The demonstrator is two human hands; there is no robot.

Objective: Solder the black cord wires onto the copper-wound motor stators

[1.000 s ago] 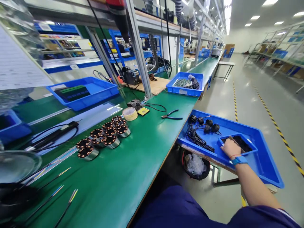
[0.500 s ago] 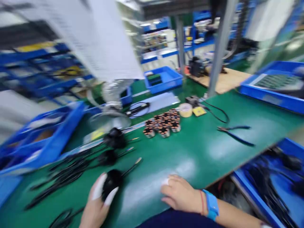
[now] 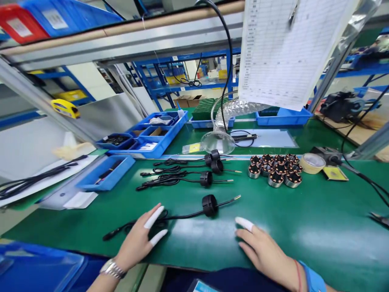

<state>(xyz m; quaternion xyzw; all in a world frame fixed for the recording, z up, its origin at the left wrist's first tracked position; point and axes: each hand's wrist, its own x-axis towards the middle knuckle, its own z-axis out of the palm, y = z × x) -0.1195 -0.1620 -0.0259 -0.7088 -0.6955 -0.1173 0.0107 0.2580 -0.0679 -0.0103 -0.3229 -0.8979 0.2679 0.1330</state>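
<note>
My left hand is open beside the coiled part of a black cable; whether it touches the coil I cannot tell. White finger cots cover its thumb and index finger. The cable runs through a round black cap and ends in bare wire tips at the right. On the green mat, my right hand rests open with fingers spread, a white cot on its index finger. Behind lie several similar cables with black caps. Copper-wound motor stators stand grouped at the right.
A tape roll and a yellow card sit right of the stators. Pliers lie at the right edge. A small blue tray and a divided blue bin stand left. A fume duct hangs at the back.
My left hand has let go of the black cap, which now lies on the mat, and is by the cable's coil. The view has swung left. My right hand's fingers are now more spread.
</note>
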